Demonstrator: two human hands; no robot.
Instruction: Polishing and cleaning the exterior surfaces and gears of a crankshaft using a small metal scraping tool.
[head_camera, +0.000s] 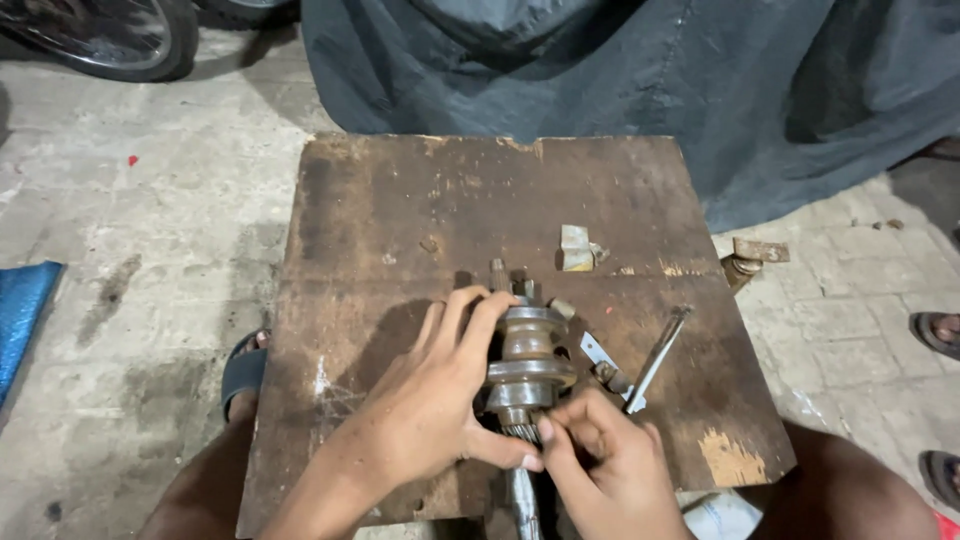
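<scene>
While the left hand (440, 395) wraps its fingers (478, 318) around the side of the grey, grimy steel shaft with stacked gear rings (528, 360) lying on the worn brown wooden worktop (400, 210), the right hand (600, 465) pinches its fingers (552, 432) on the splined near end of that shaft, so the piece looks mid-handling, with loose parts not yet fitted. Just right of it lie a small bent silver metal bracket (598, 350) and a thin silver metal rod (660, 355), farther off a crumpled pale scrap of paper (577, 248) with no label I can make out, then a dark grey cloth cover (620, 80).
</scene>
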